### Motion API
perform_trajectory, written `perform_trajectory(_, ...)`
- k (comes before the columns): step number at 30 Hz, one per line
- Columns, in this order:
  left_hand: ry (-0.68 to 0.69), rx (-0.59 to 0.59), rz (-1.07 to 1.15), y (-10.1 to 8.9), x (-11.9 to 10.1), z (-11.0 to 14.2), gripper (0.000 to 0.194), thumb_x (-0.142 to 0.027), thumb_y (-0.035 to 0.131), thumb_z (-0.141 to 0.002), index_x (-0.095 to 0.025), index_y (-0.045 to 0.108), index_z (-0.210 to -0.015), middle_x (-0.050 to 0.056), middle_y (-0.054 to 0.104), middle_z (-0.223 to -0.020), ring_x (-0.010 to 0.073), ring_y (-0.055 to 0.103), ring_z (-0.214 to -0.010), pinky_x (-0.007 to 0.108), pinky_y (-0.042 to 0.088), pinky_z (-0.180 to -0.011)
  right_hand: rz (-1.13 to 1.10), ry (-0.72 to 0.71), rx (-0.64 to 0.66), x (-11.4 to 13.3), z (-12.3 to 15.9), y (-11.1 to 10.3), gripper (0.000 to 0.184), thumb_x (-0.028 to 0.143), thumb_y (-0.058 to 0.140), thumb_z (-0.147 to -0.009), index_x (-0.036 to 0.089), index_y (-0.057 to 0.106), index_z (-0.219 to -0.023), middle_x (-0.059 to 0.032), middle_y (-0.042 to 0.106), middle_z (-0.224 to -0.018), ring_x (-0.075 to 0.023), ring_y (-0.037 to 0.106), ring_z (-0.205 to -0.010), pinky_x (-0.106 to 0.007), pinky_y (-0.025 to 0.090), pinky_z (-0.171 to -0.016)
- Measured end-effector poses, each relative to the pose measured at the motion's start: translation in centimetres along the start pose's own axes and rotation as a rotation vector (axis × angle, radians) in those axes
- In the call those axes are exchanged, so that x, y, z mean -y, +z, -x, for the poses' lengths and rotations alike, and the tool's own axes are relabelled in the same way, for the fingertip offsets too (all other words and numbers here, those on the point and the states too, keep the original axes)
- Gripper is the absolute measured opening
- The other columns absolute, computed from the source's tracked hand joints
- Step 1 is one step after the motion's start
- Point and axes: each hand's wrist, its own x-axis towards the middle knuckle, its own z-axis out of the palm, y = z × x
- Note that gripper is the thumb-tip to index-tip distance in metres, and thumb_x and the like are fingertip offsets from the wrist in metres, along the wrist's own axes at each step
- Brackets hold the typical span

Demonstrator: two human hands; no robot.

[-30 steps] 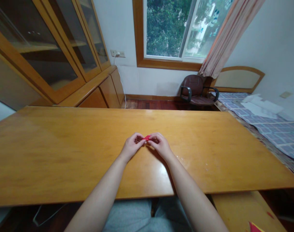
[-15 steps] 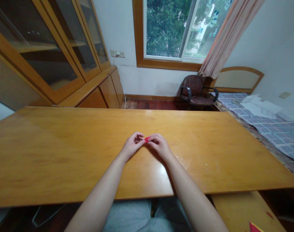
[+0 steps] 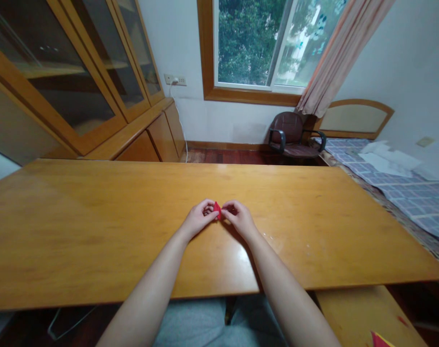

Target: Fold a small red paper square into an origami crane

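Note:
A small folded piece of red paper (image 3: 217,208) with a pointed top stands between my two hands, over the middle of the wooden table. My left hand (image 3: 200,215) pinches it from the left, thumb in front and fingers curled behind. On the other side, my right hand (image 3: 238,218) has thumb and fingertips pinched together at the paper's right edge. My fingers cover part of the paper, so its full fold is hidden.
The wooden table (image 3: 96,231) spreads wide around my hands. At the lower right, a red and yellow piece (image 3: 380,340) lies on a lower wooden surface (image 3: 364,311). Beyond the table are a glass-door cabinet (image 3: 132,123), an armchair (image 3: 293,132) and a bed (image 3: 396,185).
More of the red paper shows now, its point turned upward. My right fingertips have shifted slightly to its right edge; my left hand has barely moved.

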Motion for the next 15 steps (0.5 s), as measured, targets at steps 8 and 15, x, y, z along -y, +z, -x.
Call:
perform_trajectory(8, -0.02, -0.033, 0.041, -0.18, -0.14, -0.03, 0.019, -0.034, 0.064, -0.082, -0.017, 0.057, -0.085, 0.001, 0.067, -0.075, 0.0157, 0.067, -0.073, 0.029, 0.053, -0.074, 0.074, -0.056, 0.054, 0.11, 0.16, -0.19, 0.015, 0.033, 0.064, -0.087, 0.019, 0.07, -0.084, -0.004, 0.069, -0.082, -0.0174, 0.063, -0.077, -0.029, 0.049, -0.075)
perform_trajectory(15, 0.002, -0.009, -0.1, -0.07, -0.06, -0.13, 0.02, -0.036, 0.064, -0.082, -0.017, 0.062, -0.084, 0.001, 0.065, -0.078, 0.016, 0.063, -0.074, 0.027, 0.05, -0.07, 0.09, -0.035, 0.034, -0.21, 0.06, 0.22, 0.009, 0.027, 0.068, -0.081, 0.019, 0.068, -0.085, -0.0025, 0.068, -0.08, -0.016, 0.061, -0.072, -0.028, 0.048, -0.069)
